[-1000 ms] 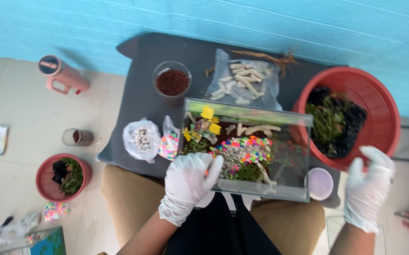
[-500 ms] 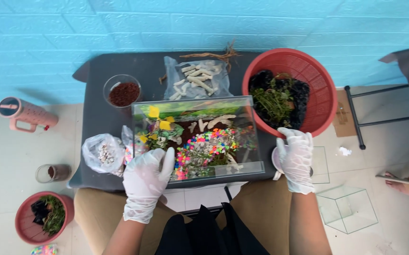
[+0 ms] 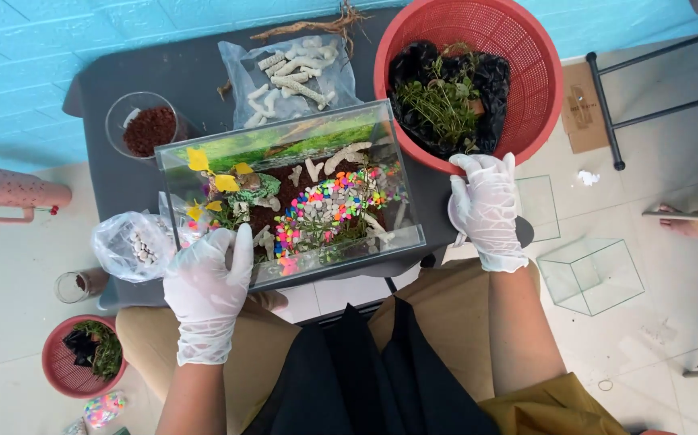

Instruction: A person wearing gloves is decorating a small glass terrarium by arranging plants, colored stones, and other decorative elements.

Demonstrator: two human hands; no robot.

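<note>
A small glass aquarium point(image 3: 293, 193) sits on a dark grey table point(image 3: 196, 76), its floor laid with brown substrate, a band of neon-coloured pebbles, pale coral-like pieces, green plant sprigs and yellow artificial leaves; the left hand point(image 3: 206, 286), in a white disposable glove, grips the tank's near left corner, thumb up against the front pane and fingers wrapped round the side; the right hand point(image 3: 486, 208), gloved the same way, lies palm down with fingers loosely spread at the table's right edge, just beside the tank's right wall — whether it holds anything beneath it cannot be told.

Just beyond the right hand stands a red plastic basket point(image 3: 542, 72) holding green aquatic plants on black sheeting; behind the tank lie a clear bag of white coral pieces point(image 3: 294, 68), a piece of root wood point(image 3: 317, 22) and a clear cup of reddish-brown granules point(image 3: 148, 129); a knotted bag of pale pebbles point(image 3: 133, 246) rests touching the tank's left side.

On the tiled floor — a pink flask point(image 3: 11, 189), a smaller red basket with plants point(image 3: 83, 354) and an empty glass cube point(image 3: 594, 274).
</note>
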